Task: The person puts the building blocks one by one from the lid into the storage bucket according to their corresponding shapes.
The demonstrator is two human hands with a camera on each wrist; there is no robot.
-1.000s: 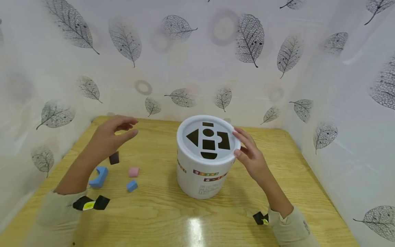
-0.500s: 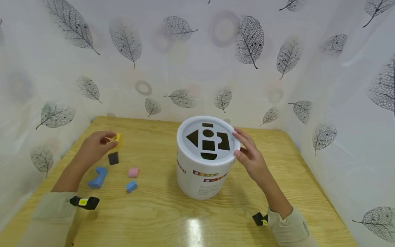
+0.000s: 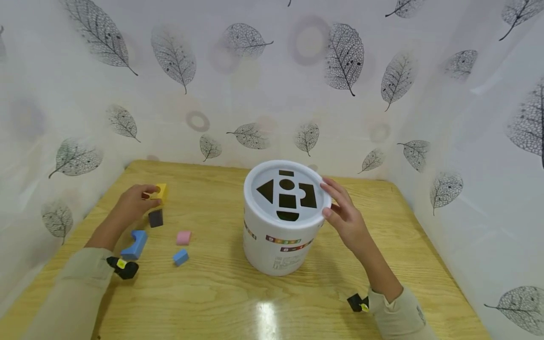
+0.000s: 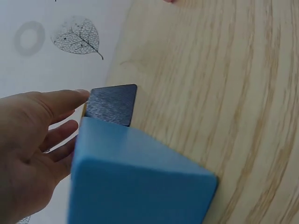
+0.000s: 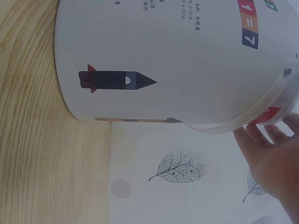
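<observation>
The left hand (image 3: 132, 203) pinched the notched yellow block (image 3: 162, 192), likely light, rigid, best side-gripped; the right hand (image 3: 347, 216), loosely spread, touched the bucket (image 3: 259, 243).

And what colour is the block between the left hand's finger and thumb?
Yellow. The block shows best in the head view.

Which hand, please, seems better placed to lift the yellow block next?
Probably the left hand, which touches the yellow block, while the right hand steadies the white bucket, farther away.
</observation>
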